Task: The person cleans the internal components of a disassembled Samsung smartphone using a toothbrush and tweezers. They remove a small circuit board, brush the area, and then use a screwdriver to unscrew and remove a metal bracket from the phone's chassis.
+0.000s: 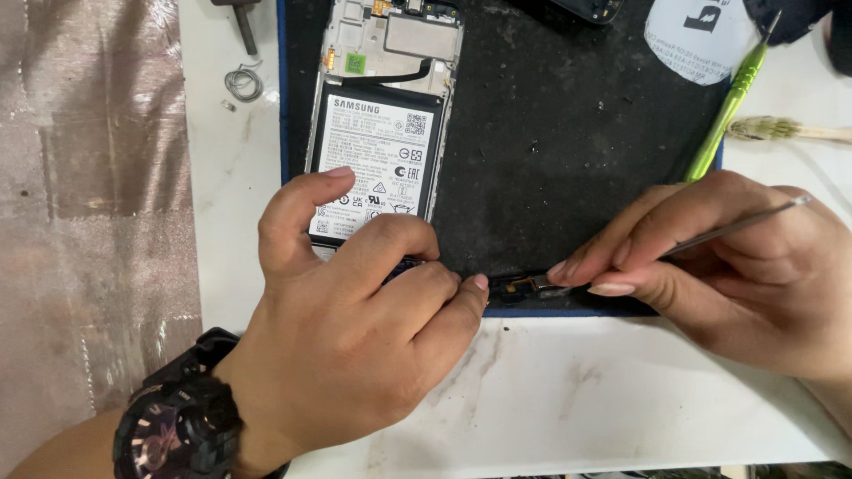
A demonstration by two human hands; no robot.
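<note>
An opened smartphone (382,106) lies back-up on a black work mat (550,142), its white-labelled battery and bare circuit board exposed. My left hand (355,337), with a dark wristwatch (177,417), rests on the phone's lower end, thumb on the battery edge and fingertips pinching a small dark part (519,286) at the mat's near edge. My right hand (728,266) grips thin metal tweezers (737,226), whose tips meet that same small part. The phone's bottom end is hidden under my left hand.
A green-handled tool (723,115) and a small brush (785,130) lie at the right of the mat. A white round label (692,35) sits at top right. A wire coil (242,82) and a dark tool (241,22) lie on the white table at left, beside shiny fabric (89,177).
</note>
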